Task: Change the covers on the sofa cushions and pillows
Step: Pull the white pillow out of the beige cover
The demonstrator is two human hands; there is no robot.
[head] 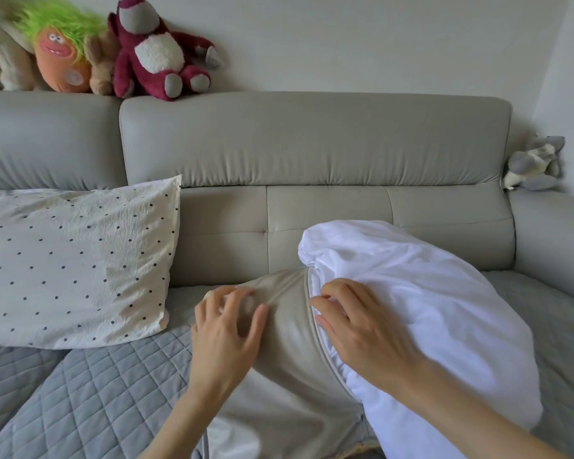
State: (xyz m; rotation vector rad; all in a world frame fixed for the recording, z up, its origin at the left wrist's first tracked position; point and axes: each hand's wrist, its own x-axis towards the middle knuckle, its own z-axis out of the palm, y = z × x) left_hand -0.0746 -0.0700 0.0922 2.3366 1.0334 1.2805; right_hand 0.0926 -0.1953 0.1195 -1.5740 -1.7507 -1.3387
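Observation:
A white pillow insert (428, 313) lies on the sofa seat, its left end partly inside a beige cover (289, 352) with a zipper edge. My left hand (227, 332) rests on the beige cover with curled fingers bunching the cloth near its far corner. On the white insert, right at the cover's opening, lies my right hand (362, 329), its fingertips curled against the zipper edge. A cream pillow with black dots (73, 263) leans on the sofa back at the left.
The grey sofa (312, 140) has a quilted grey-blue seat pad (96, 385). Plush toys sit on top of the backrest: a maroon bear (156, 51) and a green-haired doll (60, 51). A grey plush (534, 164) lies by the right armrest.

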